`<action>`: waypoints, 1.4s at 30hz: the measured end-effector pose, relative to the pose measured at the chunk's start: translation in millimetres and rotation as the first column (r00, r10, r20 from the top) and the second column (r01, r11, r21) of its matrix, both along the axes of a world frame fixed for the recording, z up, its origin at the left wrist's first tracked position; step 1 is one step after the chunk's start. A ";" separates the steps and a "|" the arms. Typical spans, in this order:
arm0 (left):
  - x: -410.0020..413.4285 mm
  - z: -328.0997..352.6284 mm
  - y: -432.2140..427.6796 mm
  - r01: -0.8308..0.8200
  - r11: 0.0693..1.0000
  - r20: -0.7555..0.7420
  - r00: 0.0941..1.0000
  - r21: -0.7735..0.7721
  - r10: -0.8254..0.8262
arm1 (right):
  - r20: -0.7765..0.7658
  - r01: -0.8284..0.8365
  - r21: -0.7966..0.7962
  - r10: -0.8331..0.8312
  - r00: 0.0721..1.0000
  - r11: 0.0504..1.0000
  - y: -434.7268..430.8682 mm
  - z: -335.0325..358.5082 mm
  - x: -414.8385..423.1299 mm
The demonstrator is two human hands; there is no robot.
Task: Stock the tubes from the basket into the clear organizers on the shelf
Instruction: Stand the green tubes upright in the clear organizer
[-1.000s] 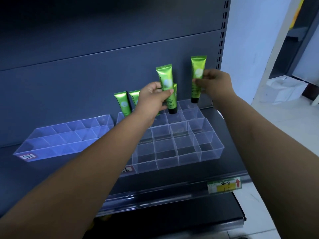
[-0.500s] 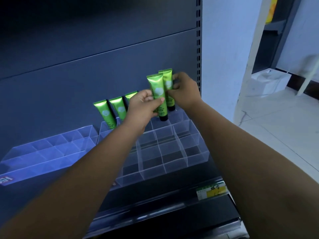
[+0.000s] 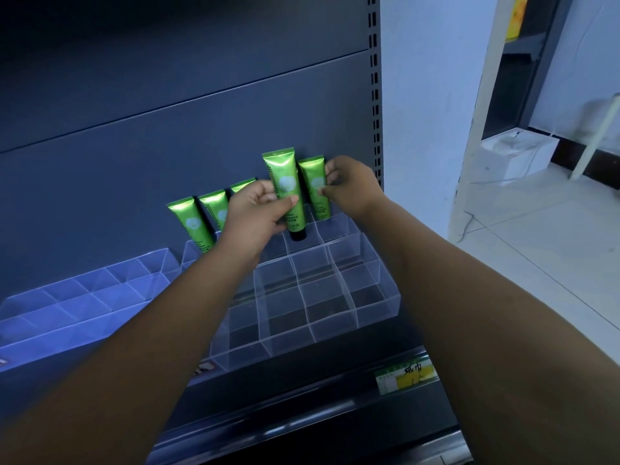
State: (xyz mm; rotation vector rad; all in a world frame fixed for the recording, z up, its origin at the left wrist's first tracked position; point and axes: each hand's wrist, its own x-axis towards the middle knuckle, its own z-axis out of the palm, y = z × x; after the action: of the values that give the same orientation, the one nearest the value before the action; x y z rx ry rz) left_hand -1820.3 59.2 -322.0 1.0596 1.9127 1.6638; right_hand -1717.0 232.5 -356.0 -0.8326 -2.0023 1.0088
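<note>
My left hand grips a green tube with a black cap, held upright above the back row of the clear organizer. My right hand pinches a second green tube whose lower end sits in the back-right compartment. Three more green tubes stand in the back row to the left: one, a second, and a third mostly hidden behind my left hand. The basket is not in view.
A second clear organizer lies on the dark shelf to the left. A yellow-green price label sits on the shelf's front rail. The perforated upright ends the shelf on the right, with white floor and a white box beyond.
Both hands have come closer together and lower over the back row. The right hand's tube has gone down into the back-right compartment. The view has shifted rightward.
</note>
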 end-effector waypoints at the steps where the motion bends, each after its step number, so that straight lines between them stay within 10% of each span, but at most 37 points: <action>1: -0.4 0.0 -1.1 0.000 1.000 -0.001 1.000 0.001 0.000 | 0.018 -0.013 0.002 0.013 1.000 1.000 0.3 -1.0 0.1; 42: -7.9 -5.8 -10.0 0.020 1.000 0.004 1.000 -0.017 -0.020 | -0.160 0.066 -0.191 -0.097 0.982 0.979 1.9 -14.8 5.4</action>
State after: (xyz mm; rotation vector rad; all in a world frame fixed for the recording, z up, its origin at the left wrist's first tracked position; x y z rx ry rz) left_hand -1828.1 49.2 -327.8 1.0653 1.9037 1.6350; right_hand -1711.5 234.4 -370.7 -0.8890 -1.7370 1.1897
